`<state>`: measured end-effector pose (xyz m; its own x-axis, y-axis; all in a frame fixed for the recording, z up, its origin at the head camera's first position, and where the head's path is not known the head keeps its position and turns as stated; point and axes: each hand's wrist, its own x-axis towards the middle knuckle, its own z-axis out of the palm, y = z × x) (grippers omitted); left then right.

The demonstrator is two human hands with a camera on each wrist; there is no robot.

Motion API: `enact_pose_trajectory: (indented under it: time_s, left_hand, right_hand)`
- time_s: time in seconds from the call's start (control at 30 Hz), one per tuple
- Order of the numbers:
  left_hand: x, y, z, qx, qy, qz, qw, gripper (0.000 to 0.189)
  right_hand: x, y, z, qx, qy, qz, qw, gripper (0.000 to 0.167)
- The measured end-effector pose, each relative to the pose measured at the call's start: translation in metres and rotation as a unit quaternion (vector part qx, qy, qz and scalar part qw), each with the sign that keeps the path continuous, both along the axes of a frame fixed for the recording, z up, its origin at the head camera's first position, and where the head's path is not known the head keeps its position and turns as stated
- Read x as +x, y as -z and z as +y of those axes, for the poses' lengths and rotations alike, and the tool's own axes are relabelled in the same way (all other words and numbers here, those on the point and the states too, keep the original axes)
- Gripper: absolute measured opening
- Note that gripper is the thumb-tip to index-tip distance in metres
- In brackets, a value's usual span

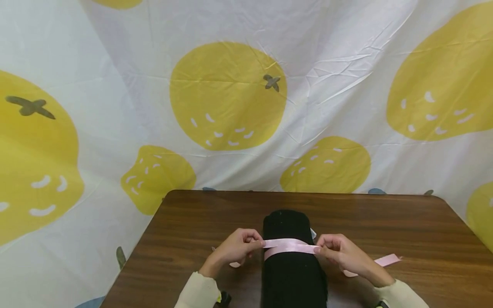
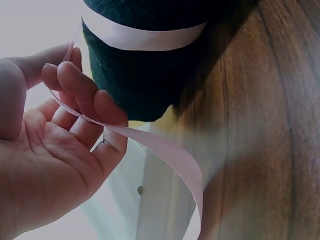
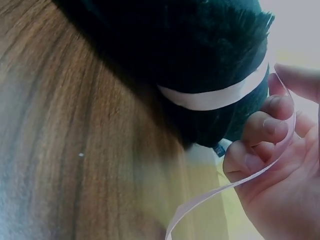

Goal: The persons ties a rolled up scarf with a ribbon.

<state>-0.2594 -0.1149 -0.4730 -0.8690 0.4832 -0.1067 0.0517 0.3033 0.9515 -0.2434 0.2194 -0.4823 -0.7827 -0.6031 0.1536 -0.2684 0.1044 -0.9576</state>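
A rolled black fuzzy cloth (image 1: 294, 278) lies lengthwise on the table. Around its middle runs a pink satin ribbon (image 1: 289, 244), whose two ends cross over the top. On the left side, my left hand (image 1: 235, 248) pinches one end between thumb and index finger, close to the roll. My right hand (image 1: 346, 254) pinches the other end at the roll's right edge. In the left wrist view a loose ribbon tail (image 2: 172, 152) trails across the curled fingers (image 2: 82, 85). Another tail (image 3: 215, 192) hangs past the palm in the right wrist view. The roll's underside is hidden.
The brown wood-grain table (image 1: 215, 209) has rounded far corners. Behind it hangs a white curtain (image 1: 239, 171) printed with yellow fruit. A small tag (image 3: 220, 149) sticks out from the roll's end on the right.
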Motion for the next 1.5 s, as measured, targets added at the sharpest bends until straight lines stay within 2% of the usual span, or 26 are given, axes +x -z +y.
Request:
enact_pose_trajectory:
  time_s: [0.23, 0.4, 0.47, 0.67, 0.77, 1.03, 1.2, 1.43, 1.5]
  left_hand:
    - [0.000, 0.006, -0.004, 0.007, 0.000, -0.030, 0.9995, 0.031]
    - [0.002, 0.009, -0.005, -0.003, 0.002, -0.037, 0.9993, 0.032]
    - [0.001, 0.010, -0.004, -0.013, 0.000, -0.026, 0.9996, 0.031]
    - [-0.003, 0.016, -0.003, -0.051, 0.012, 0.047, 0.9975, 0.024]
    - [-0.004, 0.019, -0.003, -0.060, 0.022, 0.057, 0.9963, 0.021]
    - [-0.007, 0.024, -0.004, -0.065, 0.021, 0.031, 0.9972, 0.020]
    - [-0.007, 0.027, -0.004, -0.065, 0.023, 0.027, 0.9973, 0.020]
    - [-0.007, 0.030, -0.002, -0.042, 0.019, -0.012, 0.9989, 0.020]
    - [-0.007, 0.030, -0.002, -0.044, 0.018, -0.014, 0.9988, 0.020]
  right_hand:
    - [0.000, 0.005, 0.003, 0.017, 0.006, 0.004, 0.9998, 0.022]
    - [0.000, 0.011, 0.008, 0.020, -0.003, -0.021, 0.9996, 0.022]
    - [-0.001, 0.013, 0.011, 0.015, -0.013, -0.042, 0.9989, 0.022]
    - [-0.003, 0.021, 0.017, -0.009, -0.041, -0.093, 0.9948, 0.022]
    - [-0.004, 0.024, 0.020, -0.013, -0.047, -0.101, 0.9937, 0.022]
    - [-0.009, 0.034, 0.025, -0.033, -0.063, -0.059, 0.9957, 0.021]
    - [-0.010, 0.041, 0.026, -0.047, -0.067, -0.063, 0.9946, 0.022]
    - [-0.010, 0.045, 0.026, -0.064, -0.081, -0.082, 0.9913, 0.021]
    - [-0.011, 0.045, 0.026, -0.067, -0.087, -0.082, 0.9905, 0.021]
